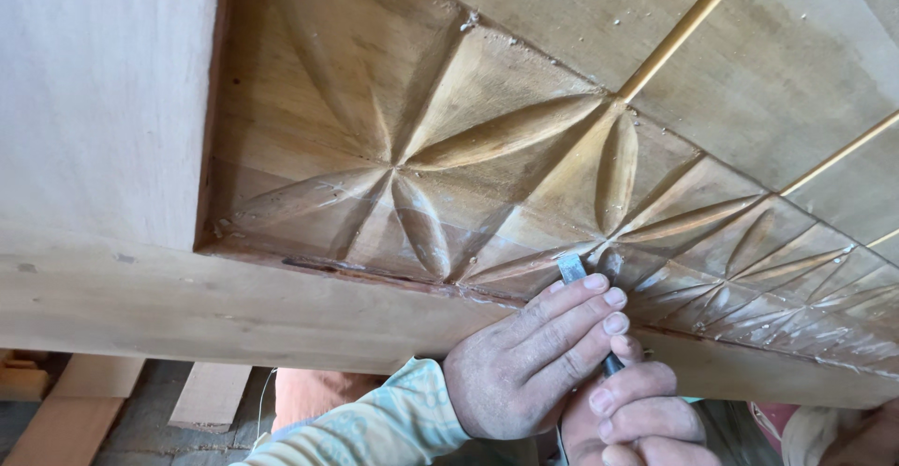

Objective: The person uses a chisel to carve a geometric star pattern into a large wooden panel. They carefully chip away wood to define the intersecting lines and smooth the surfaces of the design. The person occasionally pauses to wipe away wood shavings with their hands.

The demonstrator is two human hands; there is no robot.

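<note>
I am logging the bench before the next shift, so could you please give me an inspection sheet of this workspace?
Surface: pale wooden panel carved with petal-shaped flower reliefs; wide plain frame along the near edge.
Job's things: narrow metal chisel blade set on the carving's lower border; dark handle mostly hidden by fingers.
Clutter: small pale wood chips on the carving.
Hands: left hand lies over the blade, fingertips near the tip; right hand grips the handle below it.
Cables: one thin pale cord hanging under the panel.
Surroundings: loose wooden planks on a grey floor below.
</note>
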